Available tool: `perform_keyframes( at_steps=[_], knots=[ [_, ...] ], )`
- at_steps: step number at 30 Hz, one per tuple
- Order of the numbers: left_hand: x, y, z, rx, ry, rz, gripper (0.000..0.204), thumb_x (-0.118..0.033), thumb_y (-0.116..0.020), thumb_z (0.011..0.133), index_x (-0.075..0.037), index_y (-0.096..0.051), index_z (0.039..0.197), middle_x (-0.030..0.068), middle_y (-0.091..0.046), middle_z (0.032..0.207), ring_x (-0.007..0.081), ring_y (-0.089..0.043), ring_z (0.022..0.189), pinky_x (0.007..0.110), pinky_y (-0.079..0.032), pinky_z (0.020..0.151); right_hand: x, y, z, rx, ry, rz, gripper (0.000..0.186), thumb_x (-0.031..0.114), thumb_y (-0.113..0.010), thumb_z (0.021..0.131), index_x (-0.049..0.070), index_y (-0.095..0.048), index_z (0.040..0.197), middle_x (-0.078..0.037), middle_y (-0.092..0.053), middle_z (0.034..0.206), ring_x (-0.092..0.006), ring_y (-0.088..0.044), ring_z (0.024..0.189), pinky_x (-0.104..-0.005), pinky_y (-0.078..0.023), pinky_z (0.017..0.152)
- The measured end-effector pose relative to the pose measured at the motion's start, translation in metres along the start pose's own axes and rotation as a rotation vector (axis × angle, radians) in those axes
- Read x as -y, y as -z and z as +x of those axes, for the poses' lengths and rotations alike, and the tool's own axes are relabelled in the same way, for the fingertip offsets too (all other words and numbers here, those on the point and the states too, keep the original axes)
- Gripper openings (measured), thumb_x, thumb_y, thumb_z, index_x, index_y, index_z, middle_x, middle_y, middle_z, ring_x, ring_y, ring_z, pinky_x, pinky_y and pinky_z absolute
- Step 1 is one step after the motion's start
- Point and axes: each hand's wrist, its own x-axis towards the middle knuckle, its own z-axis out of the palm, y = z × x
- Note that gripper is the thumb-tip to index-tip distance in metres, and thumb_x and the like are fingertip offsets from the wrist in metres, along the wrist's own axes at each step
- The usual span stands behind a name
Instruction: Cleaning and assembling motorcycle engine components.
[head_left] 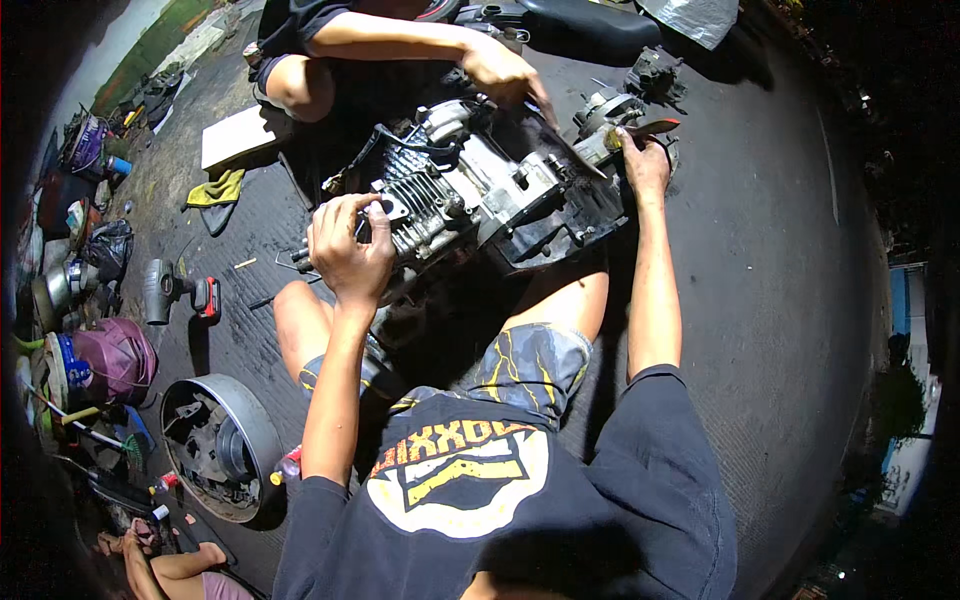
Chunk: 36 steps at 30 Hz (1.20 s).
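Note:
A partly stripped engine (430, 205) with a finned cylinder lies across the ground in front of my knees. My left hand (350, 250) is closed at its left end, fingers curled and thumb by the round port. My right hand (645, 165) is off the engine's right side, closed on a thin tool with a red-tipped handle (657, 127); its kind is unclear. Beside that hand lie a metal engine part (605, 110) and a dark greasy part (655, 75). Opposite me, another person's hand (505, 75) reaches down to a dark, blurred piece over the engine.
At left stand a grey power tool with a red battery (170, 292), a yellow-grey cloth (215, 192), a white box (240, 138) and a round metal basin (262, 450) of parts. Clutter lines the left edge. A black motorcycle seat (590, 35) lies at the back.

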Motion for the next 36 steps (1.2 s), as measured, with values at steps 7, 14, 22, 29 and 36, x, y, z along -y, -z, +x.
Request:
perform_keyframes(
  at_steps=[7,14,22,29,36],
  knots=[
    [0.001,0.000,-0.001,-0.007,0.001,-0.007,0.008,-0.015,-0.068,0.090,-0.012,-0.074,0.095,0.0054,-0.072,0.096,0.0263,-0.067,0.097,0.038,-0.048,0.089,0.004,0.002,-0.002,-0.008,-0.022,-0.034,0.055,0.053,-0.072,0.089,0.003,-0.076,0.111,-0.020,-0.076,0.108,-0.0342,-0.072,0.103,-0.0419,-0.052,0.093],
    [0.004,-0.002,-0.002,-0.007,-0.003,0.006,0.009,-0.015,-0.067,0.090,-0.012,-0.074,0.095,0.0052,-0.072,0.096,0.0259,-0.067,0.097,0.037,-0.048,0.090,0.005,0.002,-0.003,0.001,-0.002,-0.019,0.055,0.052,-0.072,0.088,0.002,-0.075,0.110,-0.023,-0.075,0.107,-0.0386,-0.071,0.102,-0.0440,-0.053,0.090],
    [0.000,0.000,0.000,0.005,0.020,-0.016,0.008,-0.015,-0.067,0.091,-0.011,-0.074,0.094,0.0058,-0.072,0.096,0.0268,-0.067,0.097,0.038,-0.048,0.090,-0.002,-0.001,-0.001,-0.017,0.033,0.010,0.051,0.051,-0.073,0.089,0.004,-0.077,0.108,-0.020,-0.076,0.103,-0.0366,-0.072,0.097,-0.0427,-0.053,0.088],
    [-0.002,0.003,0.000,0.008,0.016,-0.007,0.007,-0.012,-0.068,0.088,-0.010,-0.073,0.092,0.0071,-0.072,0.096,0.0279,-0.067,0.098,0.038,-0.048,0.090,0.003,0.002,-0.002,0.031,-0.009,0.004,0.052,0.053,-0.072,0.088,0.005,-0.077,0.109,-0.022,-0.075,0.107,-0.0381,-0.071,0.104,-0.0442,-0.052,0.093],
    [-0.003,0.004,0.000,0.027,0.033,-0.017,0.007,-0.013,-0.068,0.089,-0.010,-0.073,0.093,0.0072,-0.072,0.096,0.0281,-0.066,0.098,0.039,-0.048,0.090,0.009,0.006,-0.008,0.039,-0.002,0.028,0.053,0.052,-0.071,0.089,0.006,-0.075,0.115,-0.020,-0.075,0.112,-0.0367,-0.070,0.107,-0.0431,-0.052,0.095]
  ],
)
